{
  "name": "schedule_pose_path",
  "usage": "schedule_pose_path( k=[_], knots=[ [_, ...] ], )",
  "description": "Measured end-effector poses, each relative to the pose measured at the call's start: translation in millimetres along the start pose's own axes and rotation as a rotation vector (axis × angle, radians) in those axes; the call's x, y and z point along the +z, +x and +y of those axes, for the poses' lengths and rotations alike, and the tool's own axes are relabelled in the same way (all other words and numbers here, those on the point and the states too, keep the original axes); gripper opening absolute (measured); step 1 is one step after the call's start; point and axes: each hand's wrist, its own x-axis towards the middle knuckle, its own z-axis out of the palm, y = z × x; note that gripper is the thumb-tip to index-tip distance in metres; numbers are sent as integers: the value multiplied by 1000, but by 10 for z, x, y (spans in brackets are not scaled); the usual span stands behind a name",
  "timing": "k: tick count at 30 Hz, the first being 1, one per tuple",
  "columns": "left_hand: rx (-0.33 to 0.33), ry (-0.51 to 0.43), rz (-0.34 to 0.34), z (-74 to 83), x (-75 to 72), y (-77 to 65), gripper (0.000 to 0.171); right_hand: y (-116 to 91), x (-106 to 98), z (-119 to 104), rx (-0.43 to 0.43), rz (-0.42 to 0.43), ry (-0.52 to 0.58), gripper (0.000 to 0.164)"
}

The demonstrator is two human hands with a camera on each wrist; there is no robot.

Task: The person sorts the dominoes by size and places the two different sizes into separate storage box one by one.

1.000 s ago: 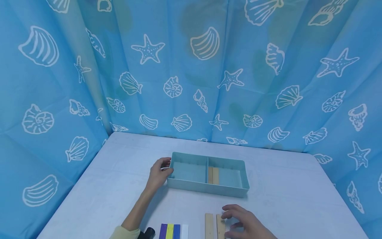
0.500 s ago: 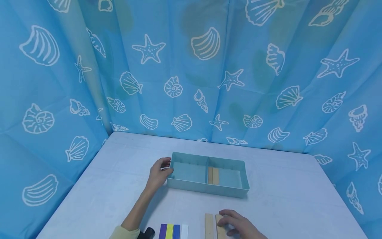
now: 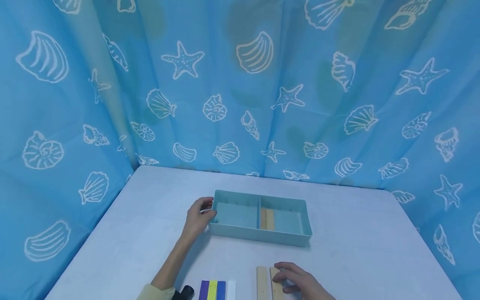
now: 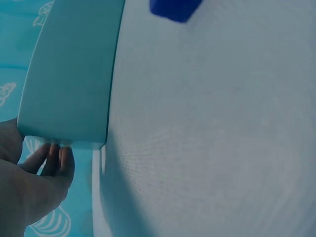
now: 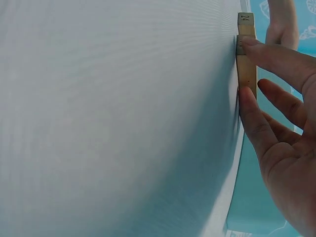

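Note:
My left hand (image 3: pixel 198 218) grips the left end of a teal two-compartment box (image 3: pixel 247 234), its thumb over the rim. The left wrist view shows fingers of that hand (image 4: pixel 42 182) against the box's end wall (image 4: pixel 69 79). Two long wooden blocks (image 3: pixel 261 283) lie side by side at the front. At the right-hand wooden block (image 3: pixel 276 287), my right hand (image 3: pixel 303 283) has its fingertips on the far part. In the right wrist view, the right hand (image 5: pixel 291 158) pinches this wooden block (image 5: pixel 247 69) between thumb and finger; another block (image 5: pixel 245 20) lies behind it, marked with a number.
Two more wooden blocks (image 3: pixel 267 220) lie in the box's right compartment, against the divider. Purple, yellow, blue and white strips (image 3: pixel 212 289) sit together at the front edge of view. A shell-patterned blue curtain (image 3: pixel 225 83) encloses the white table (image 3: pixel 356 250).
My right hand has moved a little left and closed its fingers on the right-hand wooden block. The left hand stays on the box.

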Motion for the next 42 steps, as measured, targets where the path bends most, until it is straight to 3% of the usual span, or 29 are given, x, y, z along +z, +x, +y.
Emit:
schedule_pose_path(
  k=[7, 18, 24, 28, 36, 42],
  knots=[
    [7, 4, 2, -9, -11, -14, 46, 9, -33, 3, -4, 0, 6, 45],
    [11, 6, -4, -9, -3, -1, 46, 12, -185, -183, 100, 30, -34, 43],
    [26, 6, 1, -15, -9, 0, 45, 26, -372, -359, 79, 101, -96, 44],
    [33, -1, -2, -42, -14, -14, 45, 56, -504, -457, -5, 165, -166, 43],
    [32, -2, -2, -67, -13, -1, 45, 336, -826, -548, 3, 243, -239, 47],
    [32, -5, 5, -58, -4, 7, 45, 634, -1006, -443, -43, 273, -246, 48]
  ],
)
